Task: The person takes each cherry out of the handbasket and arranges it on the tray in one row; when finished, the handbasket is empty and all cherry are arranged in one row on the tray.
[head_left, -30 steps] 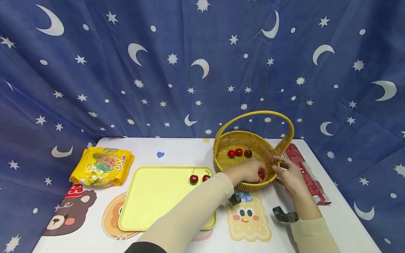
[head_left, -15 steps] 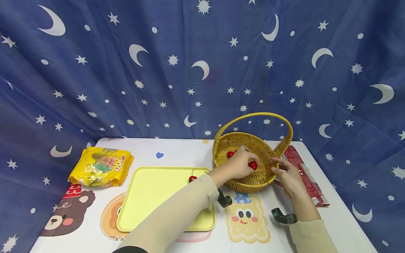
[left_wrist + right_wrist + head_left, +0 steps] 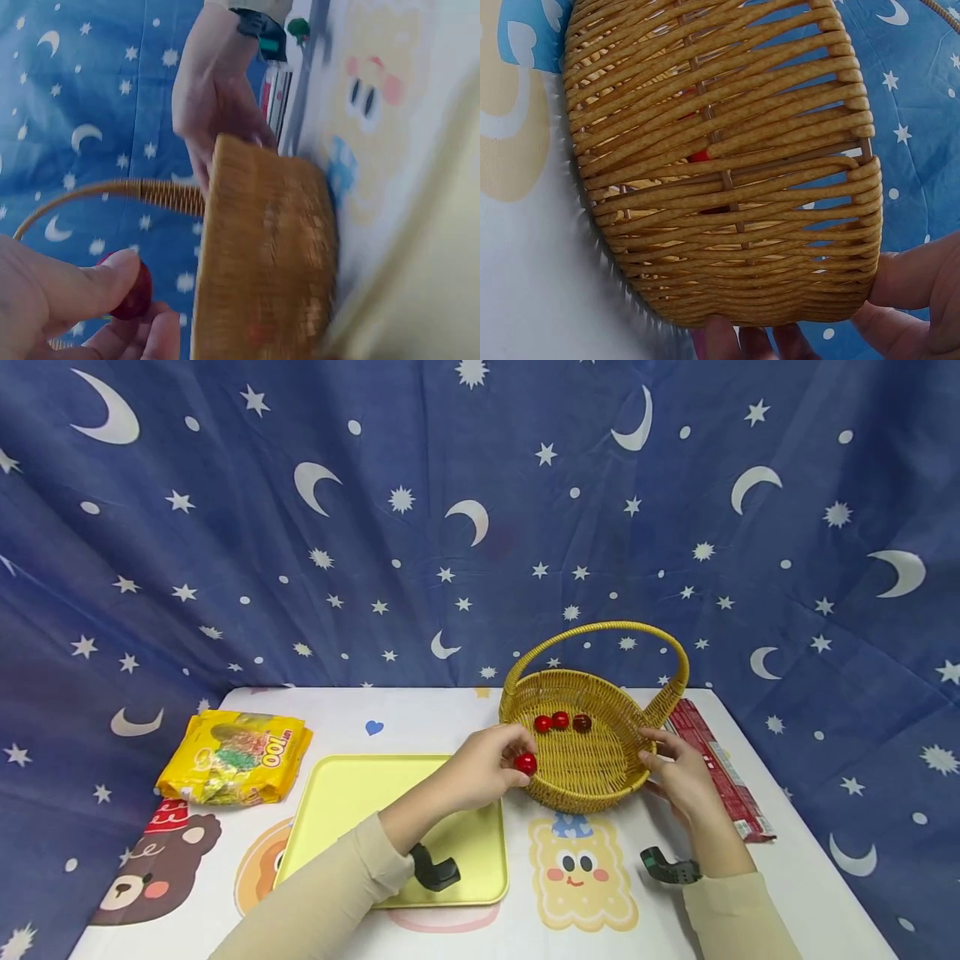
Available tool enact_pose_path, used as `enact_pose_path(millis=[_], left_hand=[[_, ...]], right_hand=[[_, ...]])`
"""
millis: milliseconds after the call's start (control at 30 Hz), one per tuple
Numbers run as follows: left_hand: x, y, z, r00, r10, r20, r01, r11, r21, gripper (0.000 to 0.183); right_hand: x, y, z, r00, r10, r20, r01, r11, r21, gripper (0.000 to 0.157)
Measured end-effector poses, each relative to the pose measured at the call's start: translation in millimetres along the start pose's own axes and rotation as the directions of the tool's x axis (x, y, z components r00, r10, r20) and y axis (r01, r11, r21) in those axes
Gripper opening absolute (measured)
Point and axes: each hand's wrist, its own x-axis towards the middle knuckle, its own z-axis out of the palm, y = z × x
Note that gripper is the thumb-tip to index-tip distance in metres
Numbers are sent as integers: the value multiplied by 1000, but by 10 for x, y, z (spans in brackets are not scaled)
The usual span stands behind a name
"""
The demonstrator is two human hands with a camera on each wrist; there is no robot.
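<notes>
My left hand (image 3: 480,768) pinches a red cherry (image 3: 526,764) between thumb and fingers, at the left rim of the wicker basket. In the left wrist view the cherry (image 3: 135,292) shows between thumb and fingertips. The yellow-brown wicker basket (image 3: 585,785), with a tall arched handle, stands at the right of the table. Three more cherries (image 3: 560,720) lie together in its back part. My right hand (image 3: 686,781) grips the basket's right rim; the right wrist view shows its fingers (image 3: 907,300) at the rim and against the woven wall.
A pale yellow tray (image 3: 337,818) lies left of the basket, partly under my left arm, which hides its right part. A yellow candy bag (image 3: 236,756) sits at the far left. A red package (image 3: 720,768) lies right of the basket. A blue curtain (image 3: 390,527) hangs behind.
My left hand has lifted the cherry from inside the basket and moved left with it, out to the basket's left rim. The right hand has stayed on the rim.
</notes>
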Motion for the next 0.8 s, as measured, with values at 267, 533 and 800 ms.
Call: enact_pose_path(millis=[267, 533, 800], left_hand=[[-470, -463, -293, 980, -140, -139, 141, 990, 1, 32], [-691, -869, -406, 959, -220, -177, 249, 954, 166, 33], [-710, -1020, -387, 960, -236, -153, 267, 936, 229, 31]], right_hand=[[-15, -15, 14, 1000, 3, -6, -3, 1000, 2, 55], [-8, 9, 7, 1000, 7, -6, -7, 1000, 11, 55], [5, -1, 10, 1000, 7, -5, -7, 1000, 5, 54]])
